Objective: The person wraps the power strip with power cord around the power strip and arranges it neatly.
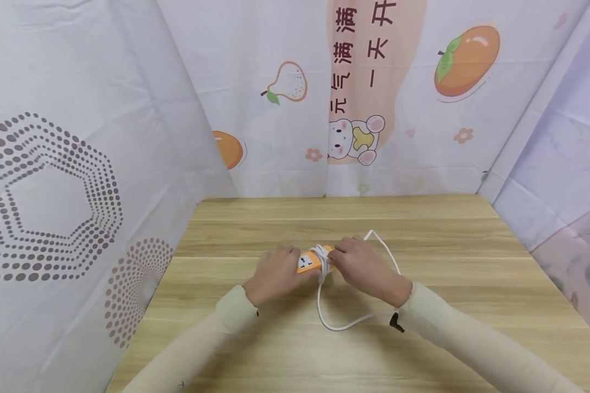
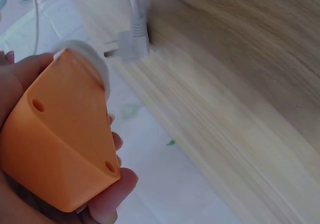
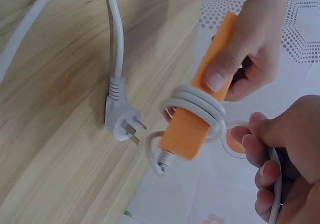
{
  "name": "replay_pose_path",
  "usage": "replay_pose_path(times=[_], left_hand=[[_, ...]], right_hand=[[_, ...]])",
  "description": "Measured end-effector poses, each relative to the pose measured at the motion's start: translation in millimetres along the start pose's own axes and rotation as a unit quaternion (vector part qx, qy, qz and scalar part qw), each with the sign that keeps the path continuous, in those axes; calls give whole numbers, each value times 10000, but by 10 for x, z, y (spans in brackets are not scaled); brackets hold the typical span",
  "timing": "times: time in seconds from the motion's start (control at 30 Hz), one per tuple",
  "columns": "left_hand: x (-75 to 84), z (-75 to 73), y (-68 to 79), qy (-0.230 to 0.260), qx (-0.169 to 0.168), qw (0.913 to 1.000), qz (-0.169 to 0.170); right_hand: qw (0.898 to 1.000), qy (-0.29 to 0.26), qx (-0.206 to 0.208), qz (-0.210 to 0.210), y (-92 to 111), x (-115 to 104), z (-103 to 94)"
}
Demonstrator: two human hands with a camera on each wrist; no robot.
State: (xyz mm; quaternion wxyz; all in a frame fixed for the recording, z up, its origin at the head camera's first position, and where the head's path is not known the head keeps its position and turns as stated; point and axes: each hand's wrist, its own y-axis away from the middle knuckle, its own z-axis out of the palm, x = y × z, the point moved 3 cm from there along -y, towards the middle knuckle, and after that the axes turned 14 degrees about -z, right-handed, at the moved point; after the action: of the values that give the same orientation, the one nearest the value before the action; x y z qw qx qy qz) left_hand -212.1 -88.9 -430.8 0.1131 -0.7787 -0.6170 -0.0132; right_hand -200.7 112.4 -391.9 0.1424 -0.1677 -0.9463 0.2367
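Note:
An orange power strip (image 1: 316, 266) with white sockets is held by my left hand (image 1: 277, 274), the thumb lying along its side in the right wrist view. Several turns of white cord (image 3: 202, 103) wrap around the strip's middle. My right hand (image 1: 366, 268) grips a stretch of that cord between curled fingers, beside the strip's other end. The cord's plug (image 3: 122, 119), with bare metal prongs, lies on the wooden table in the right wrist view. Seen from the left wrist, the strip's plain underside (image 2: 70, 119) shows two screw holes.
The wooden table (image 1: 226, 229) meets a printed curtain (image 1: 275, 136) at its back edge. More patterned cloth (image 1: 69, 305) hangs along the left side, and a pale sheet (image 1: 560, 142) along the right. A loose loop of cord (image 1: 338, 329) trails in front of the strip.

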Motion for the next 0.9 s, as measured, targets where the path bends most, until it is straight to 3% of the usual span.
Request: replay_pose_path(times=[0.17,0.3,0.47,0.73,0.9], left_hand=[[-52,-20,-4,197,209,9990,-354],[-73,-40,-14,347,536,9970,-427],[-112,-67,-39,908,819,9908,-587],[-126,-69,-51,1853,507,9772,-907],[-102,-77,-43,2006,481,9737,-965]], right_hand=[[9998,-141,4,158,-14,-23,-18],[9992,-262,-2,315,-24,-23,-35],[9984,-302,137,468,-4,-25,-55],[9960,-446,137,760,81,-64,-48],[9938,-640,334,850,103,-101,-44]])
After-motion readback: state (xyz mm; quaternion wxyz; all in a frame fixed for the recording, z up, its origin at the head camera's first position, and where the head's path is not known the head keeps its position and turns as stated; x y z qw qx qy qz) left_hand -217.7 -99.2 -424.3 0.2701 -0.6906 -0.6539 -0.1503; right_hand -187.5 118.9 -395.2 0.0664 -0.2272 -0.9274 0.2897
